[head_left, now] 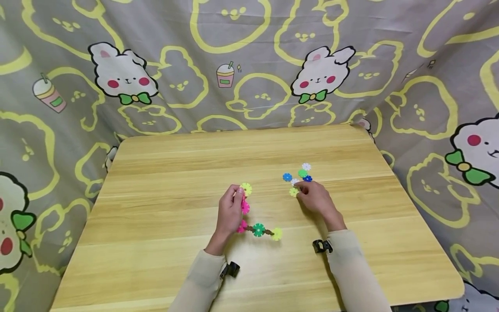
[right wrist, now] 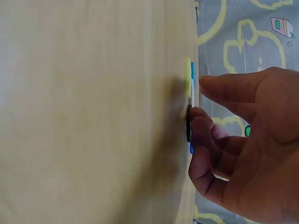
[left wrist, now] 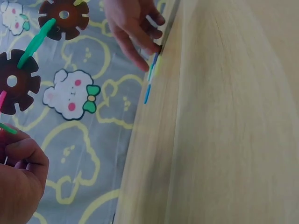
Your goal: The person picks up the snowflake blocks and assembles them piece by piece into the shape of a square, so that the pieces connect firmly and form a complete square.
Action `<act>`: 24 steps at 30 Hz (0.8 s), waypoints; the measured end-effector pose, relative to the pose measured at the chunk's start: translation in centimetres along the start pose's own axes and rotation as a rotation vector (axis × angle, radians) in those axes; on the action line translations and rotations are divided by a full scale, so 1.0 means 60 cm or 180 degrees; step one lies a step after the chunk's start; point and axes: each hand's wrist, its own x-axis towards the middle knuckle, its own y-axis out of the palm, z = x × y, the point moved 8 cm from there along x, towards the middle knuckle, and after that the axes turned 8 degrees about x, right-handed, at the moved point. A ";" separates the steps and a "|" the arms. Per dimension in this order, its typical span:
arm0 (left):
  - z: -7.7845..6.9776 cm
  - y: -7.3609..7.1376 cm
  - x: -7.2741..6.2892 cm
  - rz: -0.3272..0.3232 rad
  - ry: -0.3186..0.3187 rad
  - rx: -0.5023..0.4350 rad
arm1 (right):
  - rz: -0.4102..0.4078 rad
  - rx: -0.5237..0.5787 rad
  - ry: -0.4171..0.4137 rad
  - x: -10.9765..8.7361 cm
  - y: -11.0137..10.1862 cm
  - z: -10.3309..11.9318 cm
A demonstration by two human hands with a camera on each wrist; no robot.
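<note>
My left hand (head_left: pixel 229 212) grips a chain of slotted plastic snowflake discs between thumb and fingers. A yellow disc (head_left: pixel 246 189) tops the chain beside the thumb, and a pink disc (head_left: pixel 245 208) shows below it. The lower part runs right through a green disc (head_left: pixel 259 230) to another yellow disc (head_left: pixel 276 234); brown discs (left wrist: pixel 63 18) link the colours. My right hand (head_left: pixel 316 200) is low over the loose discs, thumb apart from its bent fingers. In the right wrist view, a dark disc (right wrist: pixel 189 123) stands edge-on at the fingertips. The palm hides part of the left hand's hold.
Around the right hand lie loose discs: light blue (head_left: pixel 287 177), white (head_left: pixel 306 166), green (head_left: pixel 302 173), dark blue (head_left: pixel 308 178) and yellow-green (head_left: pixel 293 192). They rest on a wooden table (head_left: pixel 175 173). A patterned curtain (head_left: pixel 241 39) hangs behind and at both sides.
</note>
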 end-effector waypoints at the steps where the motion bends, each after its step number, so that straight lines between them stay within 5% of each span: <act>1: 0.000 0.000 0.000 0.0001 -0.0001 -0.0001 | -0.0001 -0.0030 -0.0032 0.001 0.002 0.002; 10: -0.004 0.002 -0.001 -0.0023 0.0112 0.0025 | 0.0035 -0.0193 -0.0024 0.005 0.009 0.006; 24: -0.002 0.002 -0.005 -0.0041 0.0040 0.0026 | -0.0057 0.0062 -0.0023 -0.010 0.016 0.023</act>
